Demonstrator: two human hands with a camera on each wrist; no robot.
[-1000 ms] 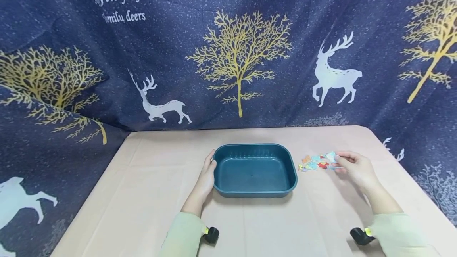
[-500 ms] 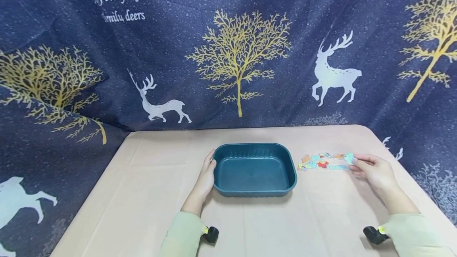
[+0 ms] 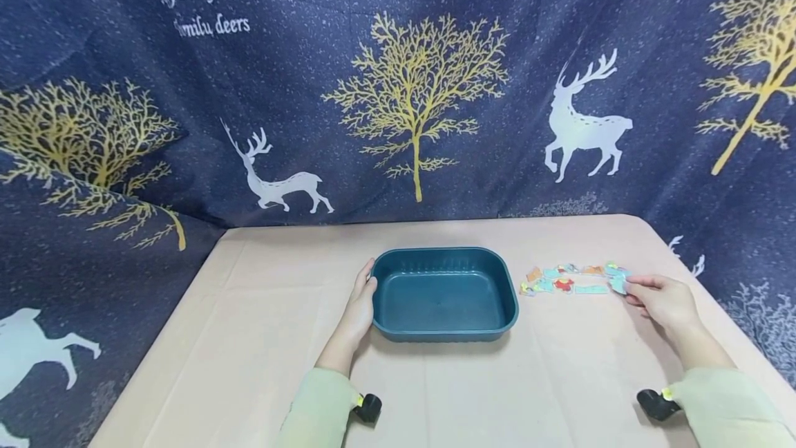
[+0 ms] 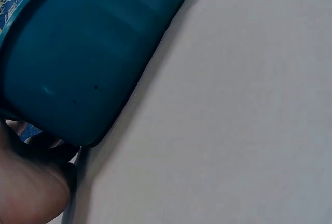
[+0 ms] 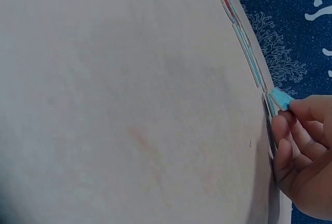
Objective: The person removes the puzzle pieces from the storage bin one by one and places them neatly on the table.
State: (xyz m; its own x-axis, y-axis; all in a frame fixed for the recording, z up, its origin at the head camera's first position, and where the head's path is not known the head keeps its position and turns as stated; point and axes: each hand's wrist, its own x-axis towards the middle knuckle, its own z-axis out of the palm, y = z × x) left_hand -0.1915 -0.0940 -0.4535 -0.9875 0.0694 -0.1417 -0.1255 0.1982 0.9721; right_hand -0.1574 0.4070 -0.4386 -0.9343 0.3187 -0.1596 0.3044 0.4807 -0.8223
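A dark teal plastic basin (image 3: 440, 296) sits near the middle of the table. My left hand (image 3: 357, 310) grips its left end, thumb up by the rim; the left wrist view shows the hand (image 4: 31, 187) at the basin's corner, fingers mostly hidden behind it. To the right of the basin, several small flat colourful cutouts lie in two rows, among them a red cutout (image 3: 563, 285) and a long pale blue strip (image 3: 591, 290). At their right end my right hand (image 3: 665, 303) pinches a light blue flat cutout (image 5: 281, 99) between thumb and fingers, tilted up close over the table.
A pale pink cloth covers the table (image 3: 267, 337). Behind it hangs a dark blue curtain (image 3: 298, 88) with deer and golden trees. A black wrist camera (image 3: 368, 408) hangs at the left cuff, another black camera (image 3: 658, 404) at the right.
My right hand has moved to the right along the rows with a light blue cutout in its fingers, uncovering more of the cutouts. The left hand and the basin stay in place.
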